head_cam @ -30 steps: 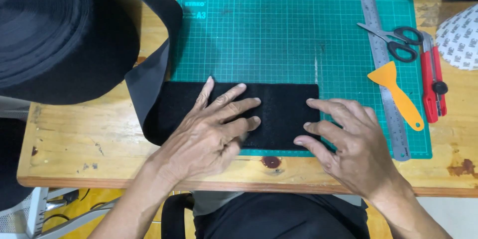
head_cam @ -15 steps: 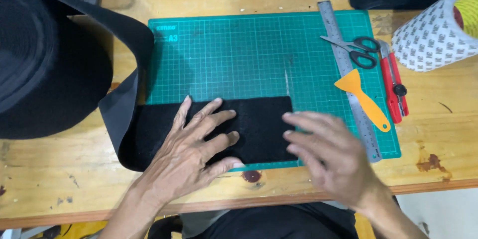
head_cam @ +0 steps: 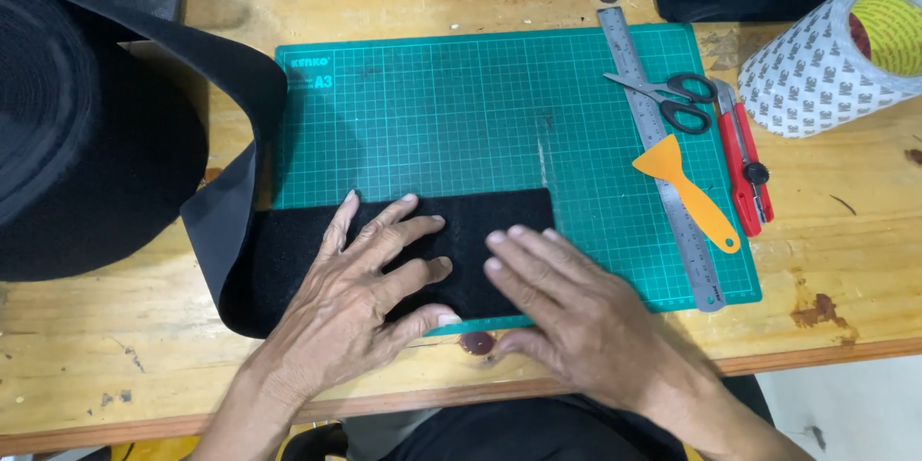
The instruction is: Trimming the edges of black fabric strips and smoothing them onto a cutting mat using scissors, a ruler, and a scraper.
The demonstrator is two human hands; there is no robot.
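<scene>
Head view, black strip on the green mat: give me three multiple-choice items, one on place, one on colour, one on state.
1. Where does the free end of the black fuzzy fabric strip lie?
A. on the green gridded cutting mat
B. on the white tape roll
C. on the floor

2. What colour is the small plastic scraper?
A. blue
B. orange
C. white

3. How are the left hand and right hand?
A. gripping scissors
B. clenched in fists
C. flat, palms down

Answers: 1 A, the strip's end rests on the mat's near edge. 2 B, it is orange beside the steel ruler. 3 C, fingers spread over the strip.
</scene>
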